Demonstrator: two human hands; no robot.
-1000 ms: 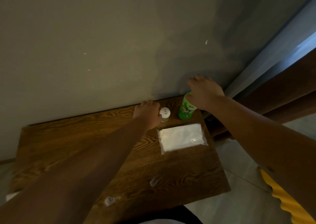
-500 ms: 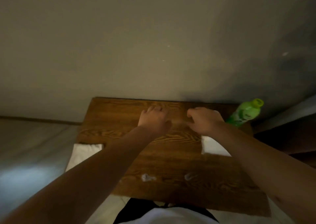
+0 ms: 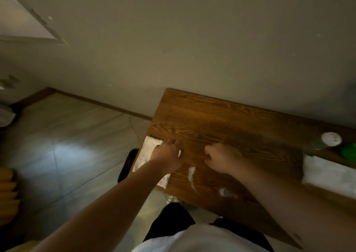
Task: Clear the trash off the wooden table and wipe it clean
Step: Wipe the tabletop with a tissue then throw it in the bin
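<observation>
The wooden table (image 3: 221, 120) stands against the wall. A white cloth (image 3: 147, 151) lies on its left edge. My left hand (image 3: 167, 156) rests over the cloth's right side, fingers spread, palm down. My right hand (image 3: 221, 160) hovers just right of it with its fingers curled in, and I see nothing in it. Two small crumpled white scraps lie on the wood near the front: one scrap (image 3: 191, 174) between my hands, the other scrap (image 3: 225, 192) under my right forearm.
At the table's right end are a flat white packet (image 3: 327, 172), a small white-capped jar (image 3: 331, 139) and a blurred green bottle (image 3: 349, 151). Tiled floor (image 3: 77, 145) spreads to the left. Something yellow (image 3: 7, 190) sits at the far left edge.
My right hand let go of the green bottle. Both hands moved from the back right of the table toward its left front. The view swung left, bringing the white cloth in.
</observation>
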